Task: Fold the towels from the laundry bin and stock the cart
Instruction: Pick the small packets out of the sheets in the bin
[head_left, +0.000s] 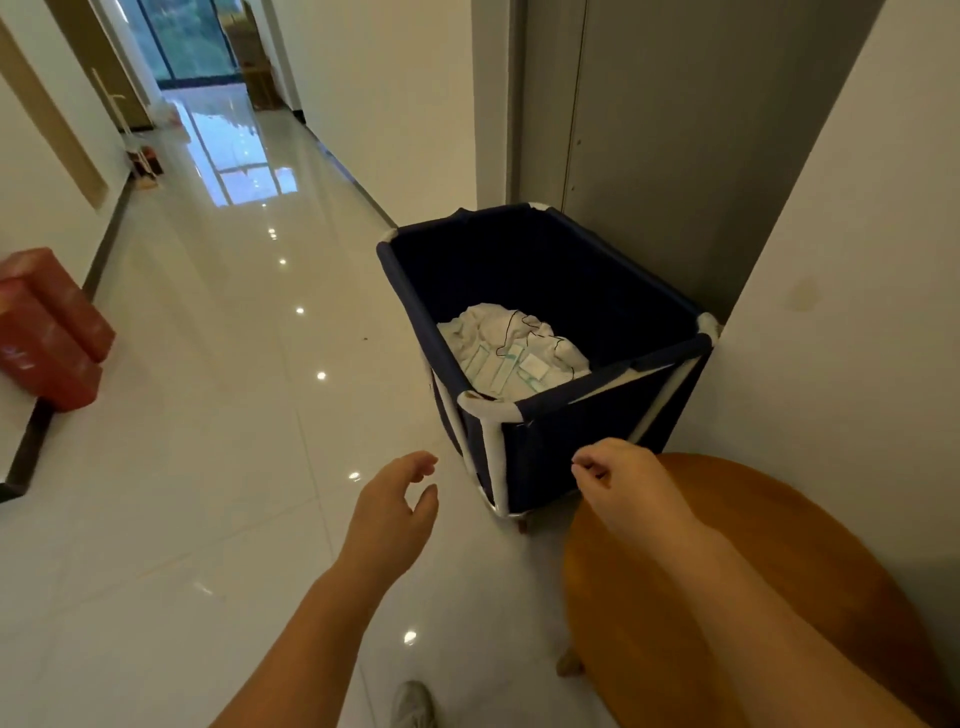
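Observation:
A dark blue fabric laundry bin (582, 431) on a white tube frame stands on the hallway floor against a grey door. White towels (511, 345) lie crumpled at its bottom, with tags showing. My left hand (397, 501) hovers over the floor, left of the bin's near corner, fingers relaxed and holding nothing. My right hand (615, 475) reaches toward the bin's near wall with fingers loosely curled and nothing in them. No cart is in view.
A round wooden table (810, 561) sits under my right arm, beside the white wall. Red boxes (49, 332) stand stacked at the left wall. The glossy tiled corridor (223, 364) runs ahead to a window. A shoe (413, 704) shows at the bottom edge.

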